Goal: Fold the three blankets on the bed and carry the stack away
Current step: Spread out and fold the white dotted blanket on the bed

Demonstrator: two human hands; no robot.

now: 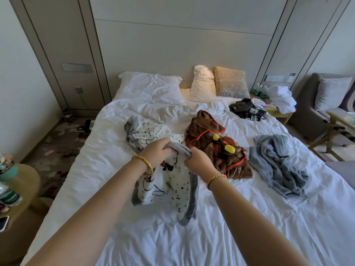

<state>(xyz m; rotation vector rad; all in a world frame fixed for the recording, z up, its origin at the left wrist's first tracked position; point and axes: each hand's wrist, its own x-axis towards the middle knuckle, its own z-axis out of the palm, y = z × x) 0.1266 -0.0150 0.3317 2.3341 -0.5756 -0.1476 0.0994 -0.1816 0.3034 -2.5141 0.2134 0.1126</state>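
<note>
- Gripping the grey border of the white spotted blanket [169, 181]: left hand [156, 153] and right hand [198, 163], both closed on the same edge, close together, lifting it off the bed [134, 237]; the rest of the blanket trails over the sheet.
- Brown blanket [207, 139], red-trimmed with yellow knobs: crumpled, just right of the spotted blanket and touching it.
- Grey-blue blanket [278, 164]: crumpled heap, further right of the spotted blanket, against the brown one.
- Gold bangle [144, 161] on the left wrist; beaded bracelet [216, 179] on the right.
- Pillows [151, 86]: beyond the spotted blanket, at the headboard.
- Black device with cables [245, 109]: beyond the brown blanket, well apart from the spotted one.
- Armchair [326, 96]: far right.
</note>
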